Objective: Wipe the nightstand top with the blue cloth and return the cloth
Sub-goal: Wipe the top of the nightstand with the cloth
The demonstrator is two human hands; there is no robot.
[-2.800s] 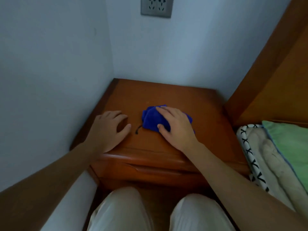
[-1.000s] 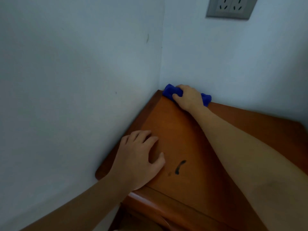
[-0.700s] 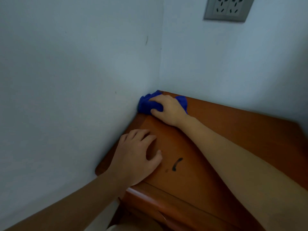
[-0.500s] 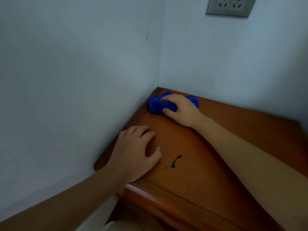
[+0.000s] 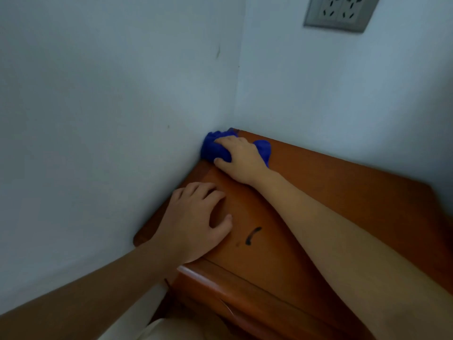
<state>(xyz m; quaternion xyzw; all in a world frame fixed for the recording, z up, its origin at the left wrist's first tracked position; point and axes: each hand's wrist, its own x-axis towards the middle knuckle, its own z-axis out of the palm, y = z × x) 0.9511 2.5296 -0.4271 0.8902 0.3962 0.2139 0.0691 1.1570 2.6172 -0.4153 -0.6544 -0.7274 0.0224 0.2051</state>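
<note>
The blue cloth (image 5: pixel 212 148) is bunched in the far left corner of the brown wooden nightstand top (image 5: pixel 343 192), against the left wall. My right hand (image 5: pixel 241 159) presses down on the cloth, fingers curled over it, covering its middle. My left hand (image 5: pixel 193 222) rests flat on the nightstand near its front left corner, fingers spread, holding nothing.
White walls meet behind the corner of the nightstand. A grey wall socket (image 5: pixel 339 12) sits high on the back wall. A small dark mark (image 5: pixel 252 235) lies on the wood beside my left hand. The drawer front (image 5: pixel 245 295) shows below the top's front edge.
My right hand has pushed the cloth from slightly out on the top back to the left, into the corner against the wall. My left hand has stayed in place.
</note>
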